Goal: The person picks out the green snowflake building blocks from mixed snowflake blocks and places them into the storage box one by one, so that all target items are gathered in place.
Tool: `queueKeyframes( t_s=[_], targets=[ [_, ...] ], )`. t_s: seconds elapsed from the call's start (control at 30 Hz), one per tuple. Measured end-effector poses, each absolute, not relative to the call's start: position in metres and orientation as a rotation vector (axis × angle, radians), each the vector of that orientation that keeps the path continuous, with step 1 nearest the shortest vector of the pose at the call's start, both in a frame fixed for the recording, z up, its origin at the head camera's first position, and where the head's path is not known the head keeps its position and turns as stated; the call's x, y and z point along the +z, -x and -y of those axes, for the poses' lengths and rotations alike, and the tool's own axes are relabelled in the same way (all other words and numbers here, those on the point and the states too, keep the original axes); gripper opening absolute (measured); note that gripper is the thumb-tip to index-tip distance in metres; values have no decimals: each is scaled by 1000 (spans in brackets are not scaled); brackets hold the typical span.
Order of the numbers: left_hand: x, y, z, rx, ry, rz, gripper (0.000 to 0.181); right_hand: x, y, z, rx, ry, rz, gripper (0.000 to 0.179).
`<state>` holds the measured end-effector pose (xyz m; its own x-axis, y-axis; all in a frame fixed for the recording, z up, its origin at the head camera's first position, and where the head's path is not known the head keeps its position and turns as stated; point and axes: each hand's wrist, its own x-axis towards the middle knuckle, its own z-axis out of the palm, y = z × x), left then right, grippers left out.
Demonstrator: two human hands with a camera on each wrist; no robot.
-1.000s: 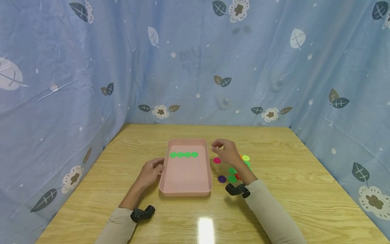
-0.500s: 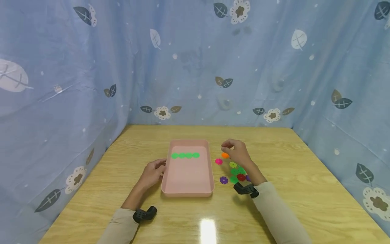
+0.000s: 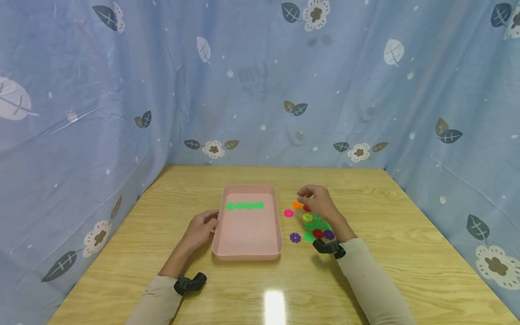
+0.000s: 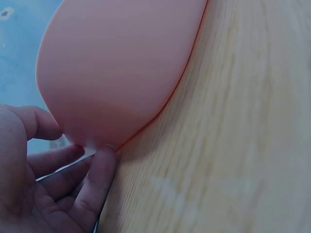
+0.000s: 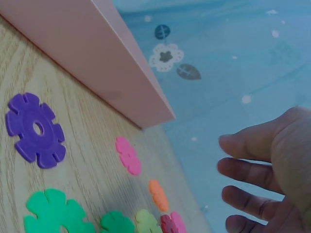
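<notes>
A pink tray (image 3: pixel 248 237) lies on the wooden table with several green flower-shaped plastic discs (image 3: pixel 245 206) in a row across its far part. Against the tray's left wall is my left hand (image 3: pixel 201 230); in the left wrist view its fingertips touch the pink wall (image 4: pixel 121 63). My right hand (image 3: pixel 318 201) hovers over loose discs right of the tray, thumb and fingers apart, holding nothing in the right wrist view. Near it lie an orange disc (image 3: pixel 297 205), a pink disc (image 3: pixel 288 213) and a yellow disc (image 3: pixel 307 217). A dark red disc is partly hidden beneath the hand.
Closer to me are a purple disc (image 3: pixel 295 237), a red disc (image 3: pixel 318 233) and several green discs (image 3: pixel 318 225), some overlapping. A blue patterned curtain (image 3: pixel 260 90) surrounds the table (image 3: pixel 406 234) at the back and sides.
My right hand has moved right, from beside the tray's right edge to above the loose discs, uncovering the orange disc. The left hand and the green row stay put.
</notes>
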<state>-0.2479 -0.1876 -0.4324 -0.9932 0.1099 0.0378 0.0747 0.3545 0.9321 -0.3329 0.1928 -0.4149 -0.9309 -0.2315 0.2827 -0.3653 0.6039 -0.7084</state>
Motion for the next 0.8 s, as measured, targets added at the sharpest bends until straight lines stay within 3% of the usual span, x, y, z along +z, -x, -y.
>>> queueKeyframes(
  t_s=[0.8],
  targets=[
    [-456,265,196,1792,-215,-2555,47,-406,329,-208,1091,-749,3039,14]
  ],
)
